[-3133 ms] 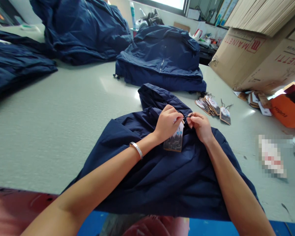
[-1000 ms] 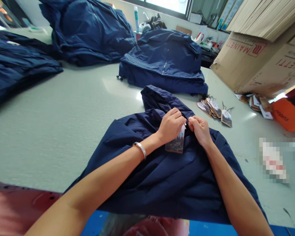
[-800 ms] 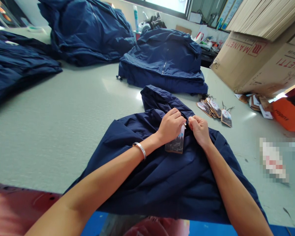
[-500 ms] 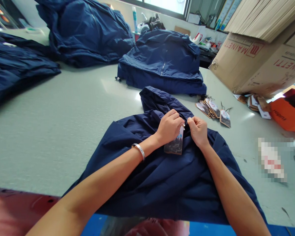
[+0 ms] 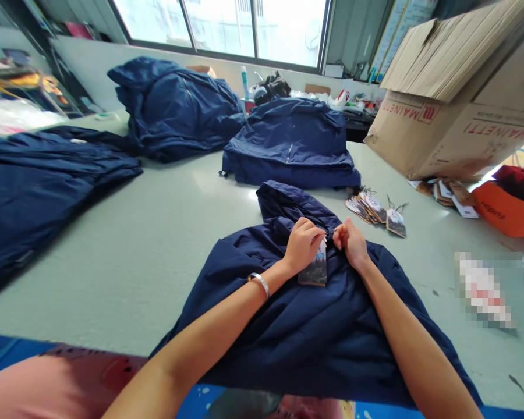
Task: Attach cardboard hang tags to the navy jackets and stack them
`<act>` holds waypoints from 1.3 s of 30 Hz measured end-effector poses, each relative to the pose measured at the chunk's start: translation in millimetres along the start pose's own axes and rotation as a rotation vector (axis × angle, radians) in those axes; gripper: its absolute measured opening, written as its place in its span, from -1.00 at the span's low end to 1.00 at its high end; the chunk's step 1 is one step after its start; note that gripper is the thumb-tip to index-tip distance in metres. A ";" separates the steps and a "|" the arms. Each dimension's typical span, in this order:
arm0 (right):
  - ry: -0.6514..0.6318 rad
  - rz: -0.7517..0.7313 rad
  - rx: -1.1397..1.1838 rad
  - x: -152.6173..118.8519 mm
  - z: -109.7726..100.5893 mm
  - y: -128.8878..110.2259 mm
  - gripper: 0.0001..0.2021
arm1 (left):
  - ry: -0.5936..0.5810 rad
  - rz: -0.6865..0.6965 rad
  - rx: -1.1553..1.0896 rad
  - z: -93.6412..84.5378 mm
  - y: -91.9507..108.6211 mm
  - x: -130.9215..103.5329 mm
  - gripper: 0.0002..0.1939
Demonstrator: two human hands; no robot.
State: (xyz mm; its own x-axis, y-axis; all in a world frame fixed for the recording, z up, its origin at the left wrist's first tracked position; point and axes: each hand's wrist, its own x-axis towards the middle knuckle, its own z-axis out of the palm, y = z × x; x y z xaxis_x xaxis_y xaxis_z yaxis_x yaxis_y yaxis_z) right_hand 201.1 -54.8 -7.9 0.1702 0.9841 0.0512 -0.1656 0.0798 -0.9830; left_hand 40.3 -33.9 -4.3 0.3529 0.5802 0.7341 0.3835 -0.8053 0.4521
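Left hand [image 5: 303, 245]: fingers curled, pinching the top of a hang tag [image 5: 314, 271] at centre frame. Right hand [image 5: 350, 244]: fingers clenched just beside, gripping a thin dark string at the neckline; knuckles of both hands nearly touching.

Hang tag: small card, printed with a dark photo-like picture, pale at the top, hanging down below the left fingertips, lying against the cloth.

Jacket [image 5: 305, 326]: navy, thin and creased, spreading flat from centre to lower frame, hood [image 5: 288, 203] bunching up just above the hands. Lying directly under both hands and both forearms; lower hem reaching the near table edge at the bottom of the frame.

Bracelet [image 5: 259, 283]: silver band sitting on the left wrist.

Table [image 5: 135, 244]: pale grey-green, showing bare room left of the jacket and a narrower bare strip to its right.

Loose tags [image 5: 373, 208]: fanned heap with strings, lying right of and above the hands, near but apart.

Folded jackets [image 5: 292, 145]: navy stack sitting at upper centre, behind the hood. Further navy heaps [image 5: 174, 107] lying at upper left and along the left edge [image 5: 39, 180].

Cardboard box [image 5: 454, 128]: leaning in at upper right, printed in red lettering. Orange bag [image 5: 504, 212] lying at the right edge below it.
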 end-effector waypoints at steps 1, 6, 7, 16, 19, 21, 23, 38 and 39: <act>-0.003 -0.001 0.014 0.7 -0.4 1.0 -0.39 | 0.006 -0.008 0.006 -0.2 -0.7 0.2 -0.82; 0.003 -0.014 0.033 3.6 -0.1 6.0 -0.34 | 0.032 -0.067 -0.011 -2.4 -3.0 0.1 -0.77; 0.003 -0.015 0.032 4.2 0.1 7.3 -0.34 | 0.039 -0.080 -0.019 -2.9 -3.1 -0.2 -0.75; 0.018 0.070 -0.185 6.7 8.2 2.8 -0.34 | 0.177 -0.514 -0.189 -28.9 -15.0 30.4 -0.62; -0.065 0.146 -0.281 9.5 6.0 -15.3 -0.44 | 0.071 -0.617 -0.183 -61.4 -24.4 50.1 -0.64; -0.112 0.186 -0.356 10.5 -1.8 -31.4 -0.54 | -0.001 -0.616 -0.171 -88.8 -30.7 55.0 -0.67; -0.132 0.195 -0.428 8.4 -14.5 -48.1 -0.67 | -0.079 -0.620 -0.142 -118.4 -36.2 51.7 -0.70; -0.290 0.411 -1.157 -42.5 -69.5 -82.0 -0.12 | -0.846 -0.666 0.484 -210.4 -36.4 -7.8 -0.01; -0.277 0.442 -1.109 -44.7 -68.5 -77.0 -0.10 | -0.853 -0.687 0.475 -210.7 -36.3 -10.3 -0.04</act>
State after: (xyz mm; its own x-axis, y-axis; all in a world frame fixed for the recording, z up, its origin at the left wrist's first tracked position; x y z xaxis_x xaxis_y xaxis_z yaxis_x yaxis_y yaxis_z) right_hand 272.8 -115.8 53.5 0.0741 0.9036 -0.4219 0.7832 -0.3146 -0.5364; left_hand -157.1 -36.3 78.5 0.3349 0.9104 -0.2430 0.9278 -0.2736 0.2537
